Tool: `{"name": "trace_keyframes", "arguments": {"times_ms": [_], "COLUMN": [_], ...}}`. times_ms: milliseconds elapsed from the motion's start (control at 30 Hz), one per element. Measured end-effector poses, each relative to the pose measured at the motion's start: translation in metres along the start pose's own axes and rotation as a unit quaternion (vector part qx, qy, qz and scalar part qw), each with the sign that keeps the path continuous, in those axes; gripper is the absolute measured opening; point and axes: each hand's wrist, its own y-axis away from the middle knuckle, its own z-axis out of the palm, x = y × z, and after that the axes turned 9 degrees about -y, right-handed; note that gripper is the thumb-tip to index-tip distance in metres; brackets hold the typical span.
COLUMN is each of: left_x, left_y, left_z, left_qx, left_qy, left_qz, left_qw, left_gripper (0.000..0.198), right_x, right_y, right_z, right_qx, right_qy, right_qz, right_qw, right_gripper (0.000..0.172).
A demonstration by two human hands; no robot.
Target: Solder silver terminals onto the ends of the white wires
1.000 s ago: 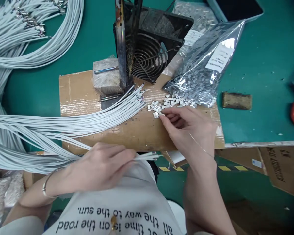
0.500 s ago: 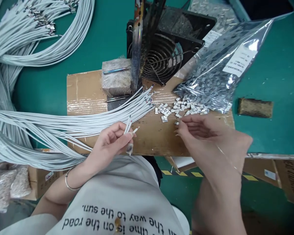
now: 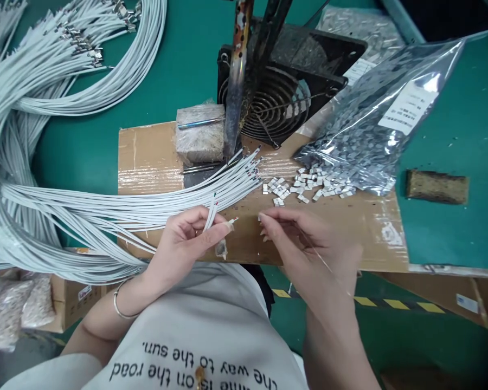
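Note:
My left hand [image 3: 197, 233] is closed on a few white cables [image 3: 211, 211]; their ends stick up past the fingers, and one stripped tip points right beyond the thumb. My right hand [image 3: 305, 238] faces it a short gap away, thumb and forefinger pinched on a tiny silvery piece [image 3: 260, 217], mostly hidden by the fingertips. Behind the hands, a sheaf of white cables [image 3: 187, 200] lies across the cardboard [image 3: 146, 157], dark ends to the right. Loose small metal pieces [image 3: 278, 187] are scattered beside those ends, at the mouth of a plastic bag [image 3: 374, 124] full of the same.
A dirty black fan [image 3: 276, 103] stands at the back behind a metal post [image 3: 238, 70]. Left of it sits a wrapped block [image 3: 199, 132] with a metal rod on top. A brown block [image 3: 437, 187] lies at right. Coiled cables [image 3: 8, 135] fill the left side of the green table [image 3: 187, 49].
My right hand has moved left from the scattered metal pieces toward my left hand, carrying the tiny piece. My left hand still grips the cables. The view has shifted slightly.

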Motion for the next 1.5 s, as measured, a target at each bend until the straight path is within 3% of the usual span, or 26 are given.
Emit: {"name": "trace_keyframes", "arguments": {"times_ms": [267,600,900,1100,1167,1400,1500], "left_x": [0.004,0.006,0.008,0.008,0.011,0.014,0.012], "left_y": [0.004,0.006,0.006,0.010,0.012,0.012,0.012], "left_z": [0.000,0.000,0.002,0.001,0.003,0.006,0.006], "left_qx": [-0.009,-0.025,-0.016,-0.025,-0.026,0.011,0.010], "left_qy": [0.022,0.017,-0.019,-0.074,-0.086,-0.115,-0.114], "left_qz": [-0.001,0.026,0.036,0.034,0.025,0.067,0.080], "left_qw": [1.000,0.999,0.999,0.996,0.996,0.991,0.990], "left_gripper": [0.029,0.030,0.033,0.027,0.024,0.017,0.018], "right_x": [-0.029,-0.027,-0.025,-0.030,-0.033,-0.031,-0.031], "right_y": [-0.001,-0.002,-0.003,-0.005,-0.005,-0.002,0.001], "right_z": [0.015,0.020,0.018,0.014,0.011,0.011,0.014], "right_qx": [-0.074,-0.111,-0.120,-0.141,-0.150,-0.143,-0.124], "right_qy": [-0.213,-0.251,-0.279,-0.335,-0.333,-0.333,-0.336], "right_qz": [0.050,0.044,0.060,0.191,0.224,0.152,0.158], "right_qw": [0.973,0.960,0.951,0.912,0.904,0.919,0.920], "right_gripper": [0.015,0.025,0.020,0.004,0.009,0.008,0.010]}}
